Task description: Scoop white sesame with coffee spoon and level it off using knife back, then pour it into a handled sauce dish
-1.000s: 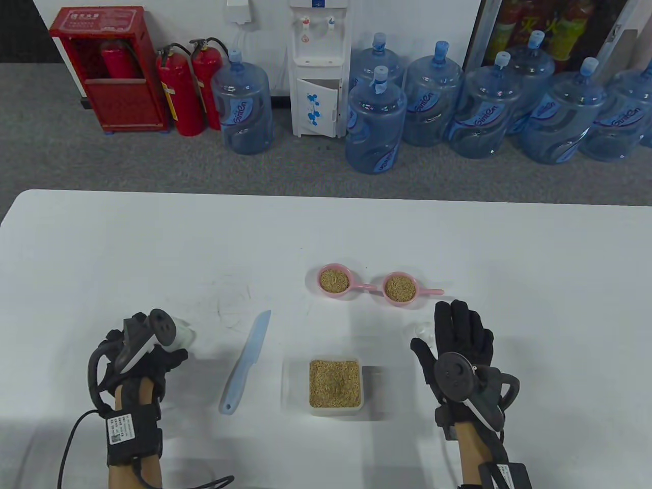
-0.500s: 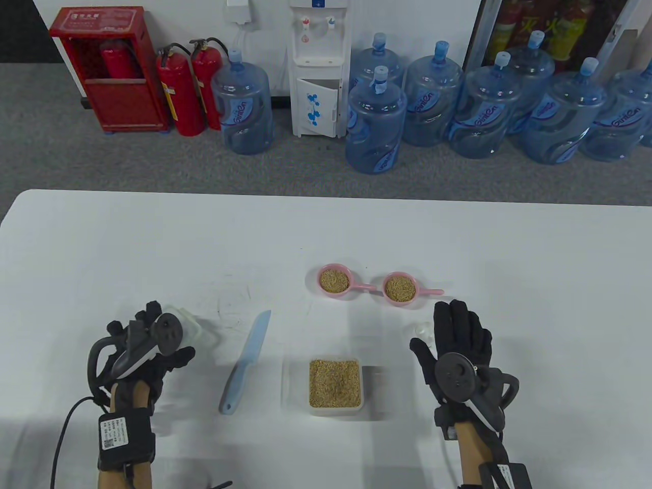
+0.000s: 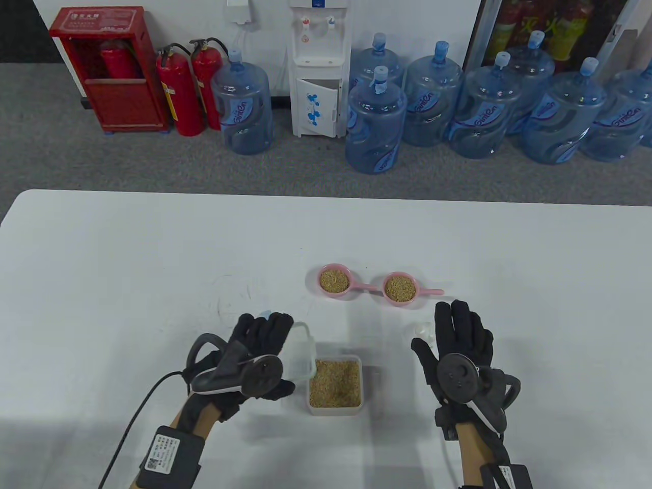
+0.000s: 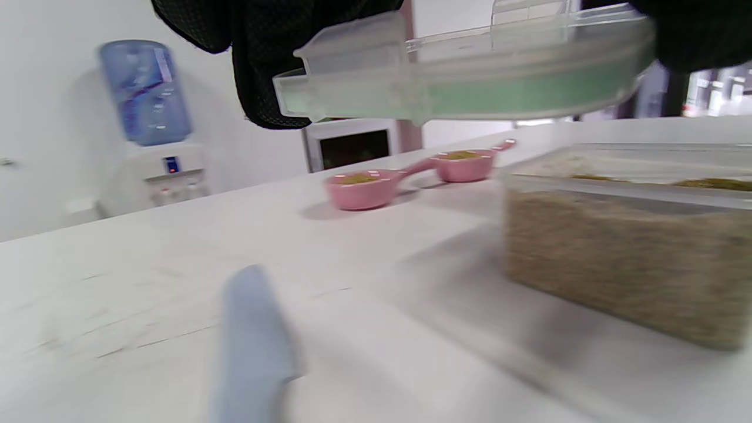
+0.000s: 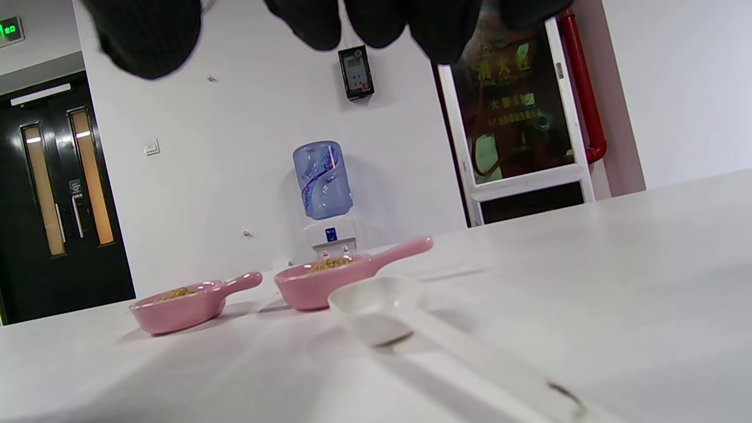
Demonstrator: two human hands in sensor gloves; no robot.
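Note:
My left hand (image 3: 262, 338) holds a clear plastic lid (image 3: 301, 351) by its edges, just above the left rim of the clear box (image 3: 334, 410) of white sesame (image 3: 336, 382). The left wrist view shows the lid (image 4: 464, 82) hanging over the box (image 4: 628, 252). My right hand (image 3: 461, 331) lies flat and open over the white coffee spoon (image 3: 422, 330), whose bowl (image 5: 376, 305) rests on the table. Two pink handled sauce dishes (image 3: 333, 280) (image 3: 400, 288) behind the box hold sesame. The light blue knife (image 4: 252, 341) lies under my left hand, mostly hidden in the table view.
The white table (image 3: 127, 254) stretches wide to the left and far side. Beyond its far edge, on the floor, stand water bottles (image 3: 377, 122), a dispenser (image 3: 316, 71) and fire extinguishers (image 3: 178, 91).
My left hand has carried the clear lid from the table's left, over the knife, to the left edge of the sesame box. The right hand has stayed still.

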